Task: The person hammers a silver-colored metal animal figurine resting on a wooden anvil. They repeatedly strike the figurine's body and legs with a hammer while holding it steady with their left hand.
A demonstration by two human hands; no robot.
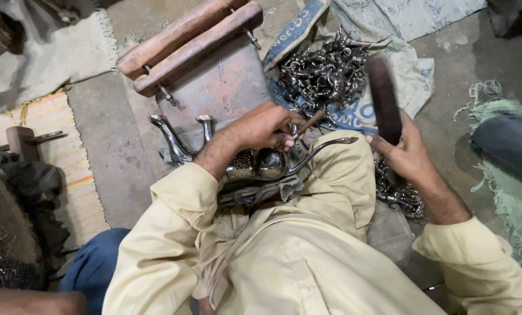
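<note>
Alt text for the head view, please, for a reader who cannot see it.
A person's left hand holds a small punch tool on a silver spouted vessel in the lap, while the right hand raises a blurred dark mallet. Behind lies a pile of metal parts.

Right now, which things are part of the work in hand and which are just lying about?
In use: left hand holding a small tool on the metal pot; right hand gripping a dark mallet.
Lying about: pile of metal parts, wooden clamp, woven mat.
</note>
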